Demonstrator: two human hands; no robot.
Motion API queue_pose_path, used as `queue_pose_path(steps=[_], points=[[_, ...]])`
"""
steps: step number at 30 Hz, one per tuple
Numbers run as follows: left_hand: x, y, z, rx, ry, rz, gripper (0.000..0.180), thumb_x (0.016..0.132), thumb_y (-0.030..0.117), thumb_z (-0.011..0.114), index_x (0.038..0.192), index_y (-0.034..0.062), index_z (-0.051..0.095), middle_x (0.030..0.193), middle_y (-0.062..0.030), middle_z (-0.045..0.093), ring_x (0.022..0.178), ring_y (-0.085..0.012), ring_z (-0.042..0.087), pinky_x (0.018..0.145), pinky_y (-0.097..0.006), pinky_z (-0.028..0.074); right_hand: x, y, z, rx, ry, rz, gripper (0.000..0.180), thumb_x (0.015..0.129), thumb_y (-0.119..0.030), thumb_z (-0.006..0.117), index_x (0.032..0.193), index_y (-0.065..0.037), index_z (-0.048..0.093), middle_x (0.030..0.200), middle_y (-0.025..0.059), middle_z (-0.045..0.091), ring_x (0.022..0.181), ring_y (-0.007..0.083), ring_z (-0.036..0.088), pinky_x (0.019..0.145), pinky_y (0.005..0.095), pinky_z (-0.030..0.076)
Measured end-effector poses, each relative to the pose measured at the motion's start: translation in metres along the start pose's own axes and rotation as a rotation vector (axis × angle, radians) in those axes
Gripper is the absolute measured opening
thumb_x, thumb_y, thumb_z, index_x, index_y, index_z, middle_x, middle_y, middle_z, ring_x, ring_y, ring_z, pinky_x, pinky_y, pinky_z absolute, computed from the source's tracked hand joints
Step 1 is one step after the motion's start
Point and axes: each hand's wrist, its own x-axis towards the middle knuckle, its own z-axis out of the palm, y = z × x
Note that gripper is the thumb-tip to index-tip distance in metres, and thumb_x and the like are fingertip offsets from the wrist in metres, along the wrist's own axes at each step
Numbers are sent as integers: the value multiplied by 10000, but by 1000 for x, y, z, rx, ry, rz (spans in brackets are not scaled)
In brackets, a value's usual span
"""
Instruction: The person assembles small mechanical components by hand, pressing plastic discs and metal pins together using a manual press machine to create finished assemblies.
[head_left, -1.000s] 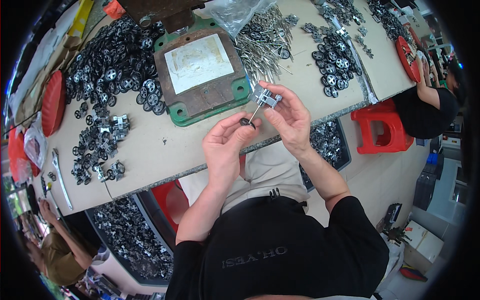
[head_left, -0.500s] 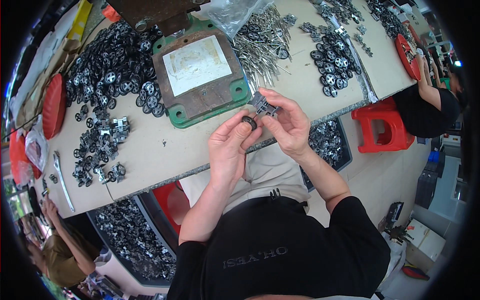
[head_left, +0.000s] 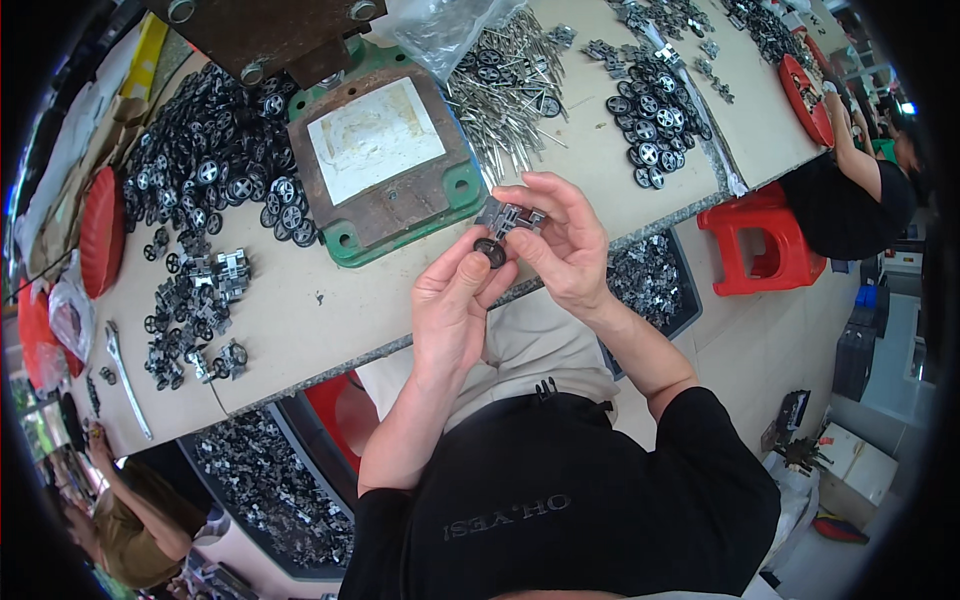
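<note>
My left hand (head_left: pixel 455 295) pinches a small black toy wheel (head_left: pixel 489 253) between thumb and fingers. In my right hand (head_left: pixel 562 245) is a small grey toy chassis (head_left: pixel 515 218), gripped between the thumb and fingertips. Wheel and chassis are close against each other; whether an axle joins them is too small to tell. Both hands are in front of the green-based press (head_left: pixel 375 165), over the table's near edge. Left of the press lies a heap of black wheels (head_left: pixel 205 140), and behind my right hand a pile of thin metal axles (head_left: pixel 505 95).
Grey assemblies with wheels (head_left: pixel 195 310) and a wrench (head_left: pixel 128 380) lie on the left of the table. More wheels (head_left: pixel 655 125) lie at the right. Bins of small parts (head_left: pixel 270 480) stand below the edge. Red stool (head_left: pixel 765 240) and co-workers (head_left: pixel 860 180) are either side.
My left hand has brought the wheel up against the chassis, and the chassis has tilted in my right hand. The whole view has shifted slightly.
</note>
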Motion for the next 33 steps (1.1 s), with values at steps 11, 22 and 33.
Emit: queue_pose_path(steps=[11, 22, 33], points=[[3, -6, 8, 39, 84, 69, 289, 846, 48, 561, 1116, -50, 526, 996, -124, 605, 873, -173, 611, 804, -319, 534, -12, 20, 1, -47, 85, -173, 379, 811, 65, 535, 1154, 14, 382, 1144, 157, 522, 1061, 187, 502, 911, 311, 405], [3, -9, 7, 302, 117, 252, 274, 833, 44, 579, 1091, -43, 546, 1000, -122, 610, 894, -181, 607, 801, -328, 520, -12, 16, 8, -10, 165, -73, 392, 775, 71, 586, 1115, 15, 399, 1096, 147, 561, 1058, 171, 515, 921, 292, 394], [9, 6, -12, -32, -9, 67, 221, 857, 62, 548, 1076, 36, 540, 1023, -108, 600, 924, -226, 603, 833, -355, 511, 69, -30, -64, -916, 68, 37, 176, 795, -114, 582, 944, -25, 611, 973, 111, 602, 840, 202, 592, 726, 313, 464]])
